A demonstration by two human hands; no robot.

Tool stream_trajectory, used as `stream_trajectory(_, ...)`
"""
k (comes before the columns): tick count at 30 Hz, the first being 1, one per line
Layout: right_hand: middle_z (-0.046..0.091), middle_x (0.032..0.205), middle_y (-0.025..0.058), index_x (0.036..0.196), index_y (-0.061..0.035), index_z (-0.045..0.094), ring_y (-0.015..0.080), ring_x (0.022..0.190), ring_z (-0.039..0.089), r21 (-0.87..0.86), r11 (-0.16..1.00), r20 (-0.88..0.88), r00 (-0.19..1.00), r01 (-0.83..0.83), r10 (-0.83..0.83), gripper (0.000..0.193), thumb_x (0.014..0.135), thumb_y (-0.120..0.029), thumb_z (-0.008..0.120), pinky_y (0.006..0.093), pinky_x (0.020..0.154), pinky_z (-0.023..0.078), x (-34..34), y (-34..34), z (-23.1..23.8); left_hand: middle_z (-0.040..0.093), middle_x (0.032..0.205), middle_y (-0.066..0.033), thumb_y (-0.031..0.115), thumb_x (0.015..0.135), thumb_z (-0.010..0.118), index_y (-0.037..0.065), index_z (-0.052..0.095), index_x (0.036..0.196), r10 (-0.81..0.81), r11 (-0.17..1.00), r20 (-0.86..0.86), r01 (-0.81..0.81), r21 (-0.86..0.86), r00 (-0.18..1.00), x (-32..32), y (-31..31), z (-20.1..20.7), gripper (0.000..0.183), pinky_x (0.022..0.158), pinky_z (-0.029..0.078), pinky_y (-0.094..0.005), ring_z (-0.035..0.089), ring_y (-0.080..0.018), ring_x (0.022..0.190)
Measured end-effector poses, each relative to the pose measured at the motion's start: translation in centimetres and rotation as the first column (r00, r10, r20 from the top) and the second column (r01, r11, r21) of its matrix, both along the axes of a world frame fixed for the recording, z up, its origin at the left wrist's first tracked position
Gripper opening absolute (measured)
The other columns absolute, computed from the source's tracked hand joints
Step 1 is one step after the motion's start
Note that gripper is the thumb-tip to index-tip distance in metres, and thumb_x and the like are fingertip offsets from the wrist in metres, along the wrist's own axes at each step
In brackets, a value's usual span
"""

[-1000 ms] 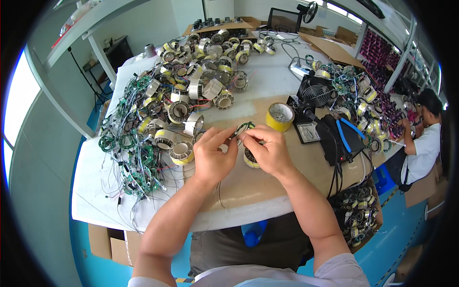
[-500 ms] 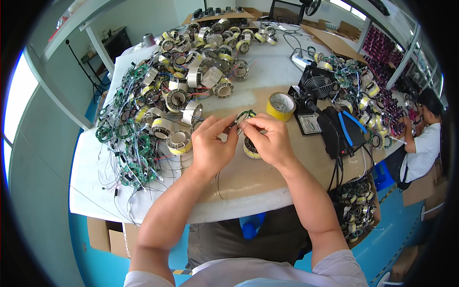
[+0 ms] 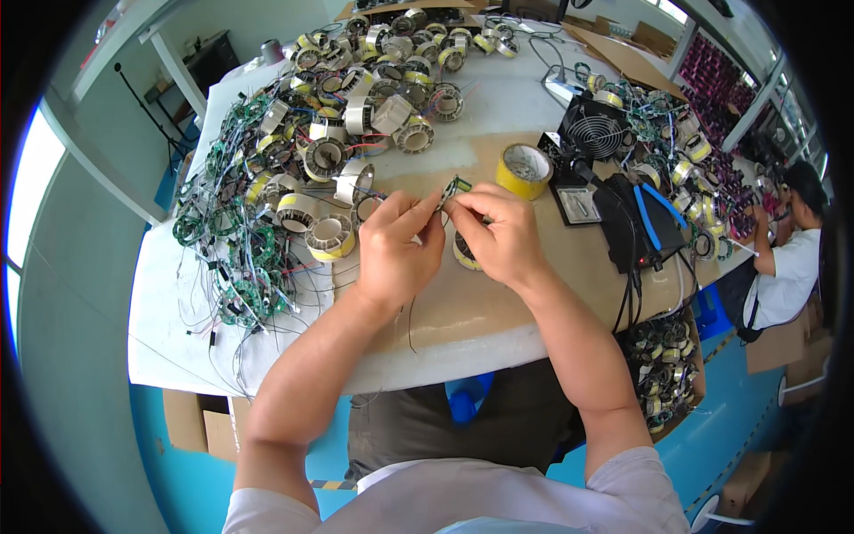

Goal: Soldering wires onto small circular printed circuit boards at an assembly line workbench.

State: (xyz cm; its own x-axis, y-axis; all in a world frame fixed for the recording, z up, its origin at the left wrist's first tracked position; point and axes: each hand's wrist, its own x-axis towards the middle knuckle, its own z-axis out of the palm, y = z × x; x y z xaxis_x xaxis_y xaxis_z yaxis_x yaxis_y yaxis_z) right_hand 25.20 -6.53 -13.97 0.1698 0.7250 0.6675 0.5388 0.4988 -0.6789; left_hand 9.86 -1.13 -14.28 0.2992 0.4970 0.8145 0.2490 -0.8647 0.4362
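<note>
Above the brown work mat [image 3: 463, 325], both hands meet fingertip to fingertip at a small green circuit board [image 3: 457, 187] with thin wires. My left hand [image 3: 398, 245] pinches its lower left side, fingers closed. From the right, my right hand [image 3: 500, 233] is closed too, thumb and forefinger pressed at the board's lower end. The fingers hide just what each tip grips. Partly covered by my right hand, a yellow-and-white ring-shaped motor coil [image 3: 463, 254] rests on the mat. Another coil [image 3: 330, 238] stands left of my left hand.
Piled coils [image 3: 391, 116] and tangled green ring boards [image 3: 240, 276] cover the left side. A yellow tub [image 3: 523, 172], black fan [image 3: 598, 136], black box [image 3: 637, 245] and blue-handled pliers [image 3: 648, 218] stand right. A co-worker [image 3: 792, 249] sits far right, beyond more coils.
The whole view has shifted slightly. The circuit board is turned so that more of its green face shows above my fingertips. Both hands keep their pinch.
</note>
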Motion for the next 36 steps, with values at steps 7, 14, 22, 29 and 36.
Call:
stream_trajectory(7, 0.065, 0.077, 0.0086, 0.09, 0.0044, 0.071, 0.0139, 0.063, 0.061, 0.026, 0.999, 0.037, 0.999, 0.024, -0.025, 0.008, 0.083, 0.001, 0.071, 0.0271, 0.054, 0.047, -0.7, 0.1, 0.1, 0.068, 0.08, -0.0061, -0.002, 0.076, 0.073, 0.002, 0.074, 0.109, 0.05, 0.984, -0.012, -0.051, -0.169, 0.999, 0.2, 0.4, 0.1, 0.033, 0.054, 0.049, -0.0259, 0.061, -0.0114, 0.058)
stream_trajectory(14, 0.065, 0.071, 0.0101, 0.083, -0.0008, 0.072, 0.0213, 0.06, 0.067, 0.07, 0.993, 0.052, 0.993, 0.1, -0.103, 0.007, 0.077, -0.003, 0.073, 0.0311, 0.055, 0.052, -1.0, 0.2, 0.0, 0.067, 0.079, -0.0067, -0.003, 0.076, 0.073, 0.002, 0.075, 0.108, 0.024, 0.988, -0.017, -0.027, -0.152, 1.0, -0.1, 0.2, 0.0, 0.032, 0.054, 0.05, -0.026, 0.062, -0.0124, 0.059)
stream_trajectory(22, 0.069, 0.076, 0.0085, 0.081, -0.0011, 0.067, 0.018, 0.061, 0.068, 0.044, 0.993, -0.018, 0.994, 0.108, -0.108, 0.01, 0.076, -0.002, 0.075, 0.0296, 0.056, 0.054, -0.9, 0.4, -0.4, 0.066, 0.077, -0.0068, -0.004, 0.075, 0.073, 0.002, 0.075, 0.106, 0.012, 0.989, 0.002, -0.011, -0.148, 1.0, 0.0, 0.2, -0.2, 0.032, 0.054, 0.049, -0.0252, 0.061, -0.0125, 0.059)
stream_trajectory(29, 0.068, 0.08, 0.0096, 0.084, 0.0015, 0.067, 0.0172, 0.063, 0.069, 0.047, 0.999, -0.03, 0.999, 0.013, -0.012, 0.009, 0.077, 0.0, 0.073, 0.0283, 0.058, 0.055, -0.7, 0.3, -0.1, 0.065, 0.075, -0.0063, -0.005, 0.074, 0.073, 0.001, 0.075, 0.106, -0.007, 0.994, 0.023, 0.01, -0.112, 1.0, 0.1, 0.1, -0.3, 0.032, 0.052, 0.047, -0.0252, 0.059, -0.012, 0.058)
stream_trajectory(36, 0.066, 0.078, 0.0061, 0.087, 0.0033, 0.067, 0.0112, 0.065, 0.063, 0.014, 1.0, -0.016, 1.0, -0.016, 0.016, 0.009, 0.08, 0.001, 0.072, 0.0245, 0.059, 0.052, -0.7, 0.2, -0.2, 0.062, 0.073, -0.0093, -0.007, 0.072, 0.071, 0.0, 0.075, 0.101, -0.03, 0.993, 0.021, 0.032, -0.11, 0.999, -0.1, -0.1, -0.2, 0.03, 0.052, 0.047, -0.0317, 0.058, -0.0204, 0.057)
